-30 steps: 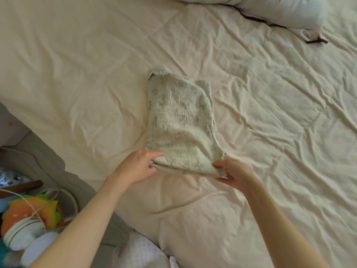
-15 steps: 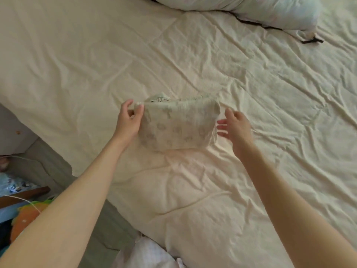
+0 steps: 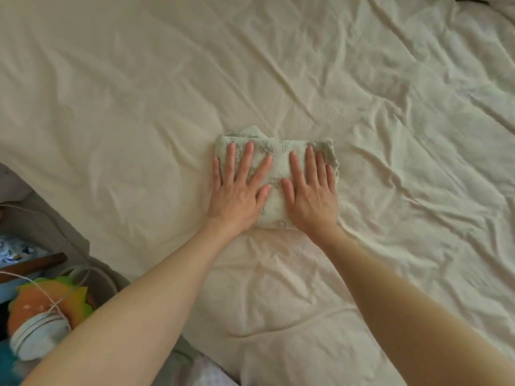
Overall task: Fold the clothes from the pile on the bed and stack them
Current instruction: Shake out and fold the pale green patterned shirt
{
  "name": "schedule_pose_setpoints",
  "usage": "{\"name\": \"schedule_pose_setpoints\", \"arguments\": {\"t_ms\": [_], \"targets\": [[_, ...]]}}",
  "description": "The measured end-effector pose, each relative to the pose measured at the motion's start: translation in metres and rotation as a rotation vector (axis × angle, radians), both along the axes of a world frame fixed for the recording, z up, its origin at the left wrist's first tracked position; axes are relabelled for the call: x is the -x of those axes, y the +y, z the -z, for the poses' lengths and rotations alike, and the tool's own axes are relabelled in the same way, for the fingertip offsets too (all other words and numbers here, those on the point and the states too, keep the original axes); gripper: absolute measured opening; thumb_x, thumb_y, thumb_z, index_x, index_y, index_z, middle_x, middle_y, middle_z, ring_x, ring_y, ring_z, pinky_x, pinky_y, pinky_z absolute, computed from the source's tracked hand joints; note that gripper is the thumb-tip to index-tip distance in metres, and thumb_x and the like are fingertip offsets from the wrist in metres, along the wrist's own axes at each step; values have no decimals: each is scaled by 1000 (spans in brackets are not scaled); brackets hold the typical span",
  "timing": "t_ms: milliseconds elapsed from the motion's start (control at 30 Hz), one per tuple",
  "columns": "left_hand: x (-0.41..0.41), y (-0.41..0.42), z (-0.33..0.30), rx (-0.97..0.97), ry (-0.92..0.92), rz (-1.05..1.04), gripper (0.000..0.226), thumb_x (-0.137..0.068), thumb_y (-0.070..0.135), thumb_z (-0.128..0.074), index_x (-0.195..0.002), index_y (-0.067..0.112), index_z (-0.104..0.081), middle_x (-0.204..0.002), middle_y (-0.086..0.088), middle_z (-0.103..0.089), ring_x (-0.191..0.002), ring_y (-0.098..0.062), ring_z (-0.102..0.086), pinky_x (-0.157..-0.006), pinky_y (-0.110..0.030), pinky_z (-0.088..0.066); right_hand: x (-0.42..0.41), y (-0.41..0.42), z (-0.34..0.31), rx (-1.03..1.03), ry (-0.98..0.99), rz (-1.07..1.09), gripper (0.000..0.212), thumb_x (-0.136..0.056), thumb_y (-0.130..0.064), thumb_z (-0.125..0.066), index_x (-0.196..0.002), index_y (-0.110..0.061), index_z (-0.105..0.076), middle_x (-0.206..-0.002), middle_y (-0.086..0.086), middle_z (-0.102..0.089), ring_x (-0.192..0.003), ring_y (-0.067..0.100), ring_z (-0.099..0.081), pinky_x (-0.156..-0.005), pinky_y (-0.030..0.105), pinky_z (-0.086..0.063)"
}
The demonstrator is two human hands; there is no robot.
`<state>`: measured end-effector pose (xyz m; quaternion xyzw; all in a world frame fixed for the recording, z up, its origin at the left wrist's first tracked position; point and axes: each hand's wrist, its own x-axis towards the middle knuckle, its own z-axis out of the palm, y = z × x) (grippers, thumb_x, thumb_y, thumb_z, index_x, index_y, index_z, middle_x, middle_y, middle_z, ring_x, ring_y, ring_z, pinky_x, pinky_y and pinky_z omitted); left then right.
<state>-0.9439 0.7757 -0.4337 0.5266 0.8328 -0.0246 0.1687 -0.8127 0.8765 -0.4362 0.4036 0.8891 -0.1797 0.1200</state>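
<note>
A small pale green garment [image 3: 278, 151] with a faint grey print lies folded into a compact rectangle on the cream bed sheet [image 3: 139, 107], near the middle of the view. My left hand [image 3: 239, 188] presses flat on its left half, fingers straight and spread. My right hand [image 3: 309, 190] presses flat on its right half, fingers straight. Both palms cover much of the cloth. No pile or stack of clothes shows in the view.
The bed's edge runs diagonally at the lower left. Beyond it stands a basket [image 3: 47, 310] with an orange and green toy, a white round object and a cord. A bit of white patterned cloth [image 3: 206, 371] shows at the bottom edge.
The garment's near end was lifted and folded over its far half. Both hands then let go of its edges and came down flat on top of the folded piece.
</note>
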Motion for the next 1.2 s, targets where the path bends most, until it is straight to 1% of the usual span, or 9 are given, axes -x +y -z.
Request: {"name": "schedule_pose_setpoints", "arguments": {"t_ms": [233,300,367,500,567,667,767,1000,1200], "targets": [[11,20,4,248,-134,-21,58,-95,55,-11,-135,41,28,-148,3,37,-135,-27,36,-105,-49,26,11,12,8,118,-106,-37,60,-97,-52,-7,-150,-29,8,-159,7,9,-146,24,10,-117,38,10],[17,21,-8,247,-202,-10,59,-97,52,-17,-143,40,18,-153,2,28,-138,-27,31,-109,-49,21,13,18,-1,201,-89,-32,59,-99,-50,-16,-151,-30,4,-160,6,8,-146,22,11,-117,37,9],[26,14,-24,31,-358,-80,54,-100,38,-31,-149,34,-10,-158,1,7,-144,-23,16,-117,-44,8,15,27,-18,370,46,76,57,-100,-44,-33,-151,-28,-13,-160,4,-4,-147,19,0,-117,33,1],[43,-5,-49,-467,-457,-464,43,-96,17,-50,-138,14,-44,-144,-2,-41,-134,-13,-33,-109,-19,-23,-1,51,-58,444,569,624,29,-95,-24,-54,-123,-23,-60,-123,-3,-60,-100,-1,-57,-85,9,-43],[51,-10,-50,-457,-521,-785,43,-93,24,-54,-134,15,-46,-126,1,-52,-112,-11,-52,-96,-16,-36,-15,66,-69,432,661,917,11,-93,-27,-58,-101,-22,-63,-107,0,-66,-88,5,-62,-81,21,-53],[63,-8,-50,-278,-1049,-1225,33,-93,36,-54,-118,15,-57,-103,-5,-67,-82,-18,-65,-79,-33,-55,-31,83,-68,774,479,1115,26,-88,-40,-63,-99,-17,-59,-103,10,-65,-89,18,-64,-79,34,-55],[68,-6,-46,-145,-1253,-1212,27,-93,38,-54,-111,20,-61,-85,-1,-67,-71,-17,-64,-63,-31,-53,-31,85,-55,1073,260,1072,54,-85,-43,-65,-118,0,-58,-108,21,-64,-91,23,-64,-78,37,-56],[70,-3,-39,-65,-1373,-1149,30,-94,38,-51,-120,24,-54,-105,4,-65,-92,-17,-63,-70,-36,-52,-27,91,-42,1203,168,1095,28,-85,-27,-68,-103,-6,-62,-97,6,-67,-85,20,-65,-63,31,-51],[63,-4,-46,-181,-1323,-1176,34,-94,33,-53,-125,20,-49,-101,6,-62,-81,-13,-62,-61,-33,-50,-29,84,-54,1196,269,1067,29,-88,-20,-65,-113,-7,-61,-101,6,-64,-92,21,-63,-75,40,-54]]}}
